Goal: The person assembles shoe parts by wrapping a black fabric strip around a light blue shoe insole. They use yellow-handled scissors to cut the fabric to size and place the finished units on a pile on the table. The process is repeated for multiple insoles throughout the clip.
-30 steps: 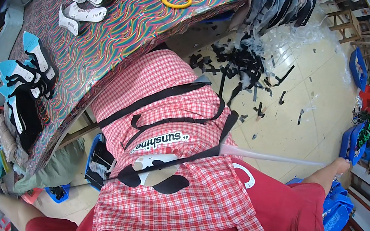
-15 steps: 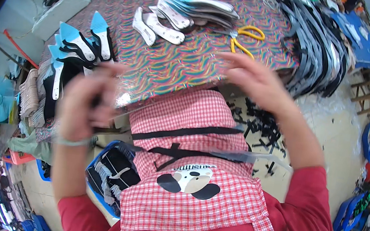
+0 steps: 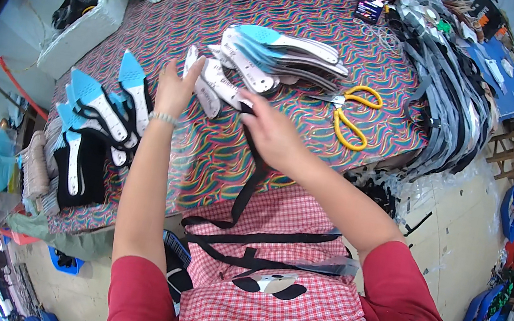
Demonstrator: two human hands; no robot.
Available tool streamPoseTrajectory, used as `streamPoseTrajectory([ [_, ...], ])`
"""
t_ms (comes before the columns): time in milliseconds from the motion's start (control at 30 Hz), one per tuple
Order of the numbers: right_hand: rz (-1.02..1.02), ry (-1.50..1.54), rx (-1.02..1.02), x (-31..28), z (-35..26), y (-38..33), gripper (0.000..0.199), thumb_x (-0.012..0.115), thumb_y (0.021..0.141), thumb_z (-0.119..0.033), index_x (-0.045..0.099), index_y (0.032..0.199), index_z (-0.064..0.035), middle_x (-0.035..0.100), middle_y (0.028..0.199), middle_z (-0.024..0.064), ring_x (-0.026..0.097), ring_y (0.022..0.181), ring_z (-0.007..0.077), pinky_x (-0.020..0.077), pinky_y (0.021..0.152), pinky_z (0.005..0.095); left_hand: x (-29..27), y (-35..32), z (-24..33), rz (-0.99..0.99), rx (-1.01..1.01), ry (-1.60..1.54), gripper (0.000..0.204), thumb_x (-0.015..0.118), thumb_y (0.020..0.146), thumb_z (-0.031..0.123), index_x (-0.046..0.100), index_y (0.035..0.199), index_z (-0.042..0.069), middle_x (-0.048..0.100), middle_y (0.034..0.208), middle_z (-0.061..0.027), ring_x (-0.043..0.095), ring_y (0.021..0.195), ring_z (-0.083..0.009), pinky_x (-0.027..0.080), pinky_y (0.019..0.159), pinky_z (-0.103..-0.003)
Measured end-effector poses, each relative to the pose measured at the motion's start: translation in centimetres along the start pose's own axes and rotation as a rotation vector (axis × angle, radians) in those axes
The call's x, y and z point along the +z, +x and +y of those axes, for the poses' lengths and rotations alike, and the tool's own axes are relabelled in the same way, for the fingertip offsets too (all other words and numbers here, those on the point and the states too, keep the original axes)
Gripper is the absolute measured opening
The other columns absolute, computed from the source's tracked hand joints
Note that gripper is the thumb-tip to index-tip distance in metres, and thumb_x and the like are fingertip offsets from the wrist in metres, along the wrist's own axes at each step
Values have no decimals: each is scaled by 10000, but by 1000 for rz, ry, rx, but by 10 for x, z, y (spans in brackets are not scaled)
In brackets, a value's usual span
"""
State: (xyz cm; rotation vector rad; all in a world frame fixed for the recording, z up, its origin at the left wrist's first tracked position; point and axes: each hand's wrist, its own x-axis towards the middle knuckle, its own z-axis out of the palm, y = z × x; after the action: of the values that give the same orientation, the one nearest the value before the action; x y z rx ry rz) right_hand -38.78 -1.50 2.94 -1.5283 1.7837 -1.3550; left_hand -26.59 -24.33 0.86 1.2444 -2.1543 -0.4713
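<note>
Left of the yellow-handled scissors on the patterned desk, the right hand is hovering at the loose white insoles; its grip is pinching a black strap, and whether it is also touching an insole I cannot tell. The strap is trailing onto the checked apron, nearer the person than the scissors. Farther left of the scissors, the left hand is pointing upward beside those insoles, its grip spreading thumb from fingers; contact is not showing clearly. A stack of blue-toed insoles is lying just left of and beyond the scissors. To the scissors' right, dark strips are draping over the edge.
</note>
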Motion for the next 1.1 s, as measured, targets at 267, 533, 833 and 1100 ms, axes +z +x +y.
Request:
streamPoseTrajectory([
  [267,57,-401,-250,38,63,33,163,537,841,-87,574,993,-42,647,839,160,642,800,320,518,678,424,-2,74,-112,-211,-529,-995,235,543,877,191,580,979,-17,628,833,-91,637,703,-213,550,661,-350],
  [533,-261,1025,305,5,-22,-19,198,561,947,-146,552,1111,-35,648,814,79,626,716,110,520,624,255,-109,-120,59,-368,-308,-1073,289,546,917,132,562,1158,-27,654,997,-89,637,881,-150,508,811,-290],
  [833,-147,944,310,10,-43,-76,172,675,884,-148,586,978,-35,633,847,-16,578,721,21,471,610,169,-89,-214,88,-224,-418,-1321,275,646,867,80,578,1121,2,647,1084,-118,640,844,-161,518,750,-288],
  [1100,-71,978,338,19,-46,-72,192,704,860,-130,584,969,-28,616,834,-30,566,729,13,465,644,152,-86,-223,80,-249,-429,-1310,301,636,893,126,566,1154,-6,619,1006,-41,583,920,-119,454,829,-276],
])
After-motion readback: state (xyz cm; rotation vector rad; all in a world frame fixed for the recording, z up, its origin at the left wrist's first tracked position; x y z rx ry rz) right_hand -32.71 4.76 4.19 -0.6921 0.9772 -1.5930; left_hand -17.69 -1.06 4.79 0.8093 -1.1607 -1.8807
